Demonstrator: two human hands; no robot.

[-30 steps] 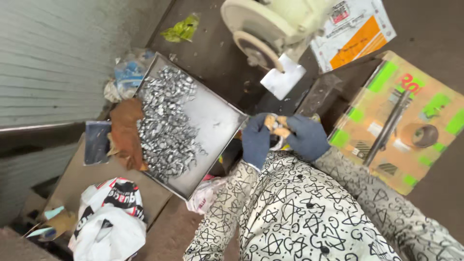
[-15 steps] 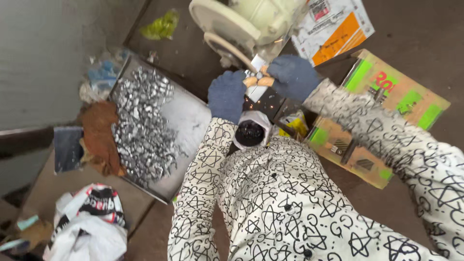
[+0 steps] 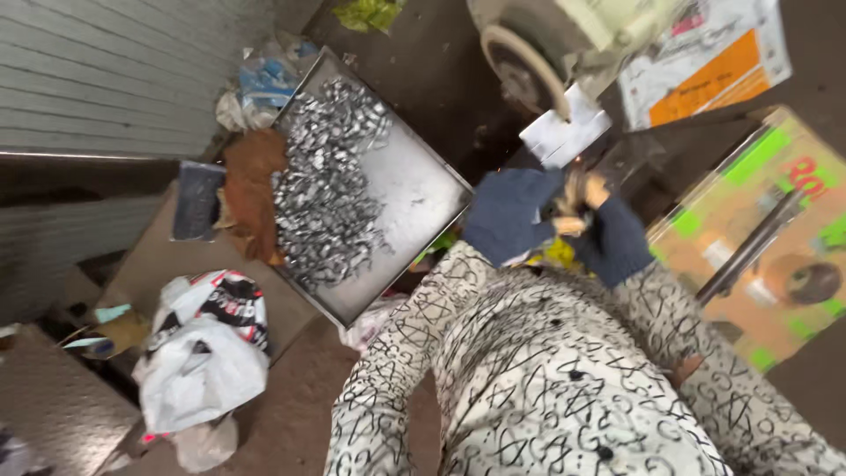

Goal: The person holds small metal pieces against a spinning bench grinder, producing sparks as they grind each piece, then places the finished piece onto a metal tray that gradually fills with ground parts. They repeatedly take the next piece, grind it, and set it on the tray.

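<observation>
I see my gloved left hand (image 3: 509, 216) and right hand (image 3: 617, 242) lower and further right than half a second ago, fingers clenched together on a small blurred orange-tan piece (image 3: 577, 201) below the grinding wheel (image 3: 520, 66). The metal tray (image 3: 423, 189) of silvery parts (image 3: 326, 176) has shifted rightward in view.

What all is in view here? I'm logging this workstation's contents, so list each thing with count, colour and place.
metal tray: one, grey, centre left
small metal parts: a heap, silver, on the tray
rag: one, brown, left of the tray
plastic bags: a few, white, lower left
machine: one, cream, top
cardboard box: one, green and brown, right
left hand: dark blue glove
right hand: dark blue glove, beside the left hand under the machine
</observation>
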